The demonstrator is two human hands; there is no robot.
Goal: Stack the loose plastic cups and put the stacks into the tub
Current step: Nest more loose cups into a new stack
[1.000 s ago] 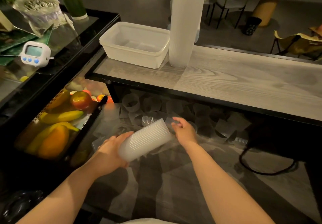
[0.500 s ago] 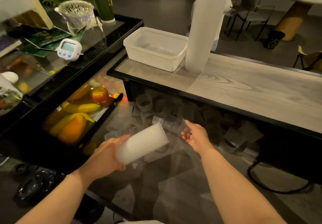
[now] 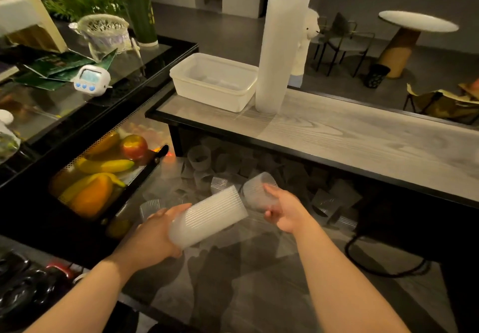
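Note:
My left hand (image 3: 153,236) grips a short stack of clear ribbed plastic cups (image 3: 207,217), held tilted with its open end up and to the right. My right hand (image 3: 283,209) holds a single clear cup (image 3: 256,190) just beyond the stack's open end, a small gap between them. Several loose cups (image 3: 199,157) lie scattered on the low glass surface under the counter. A white tub (image 3: 212,83) stands on the grey wooden counter, with a tall upright cup stack (image 3: 280,44) right beside it.
The grey counter (image 3: 363,135) stretches to the right. A black tray of fruit (image 3: 101,174) sits to the left. A white timer (image 3: 90,79) and a glass bowl (image 3: 103,33) stand on the black table at far left. A black cable (image 3: 383,270) loops at lower right.
My right hand has picked a single cup from the loose pile and brought it up to the open end of the stack. The left hand kept hold of the stack.

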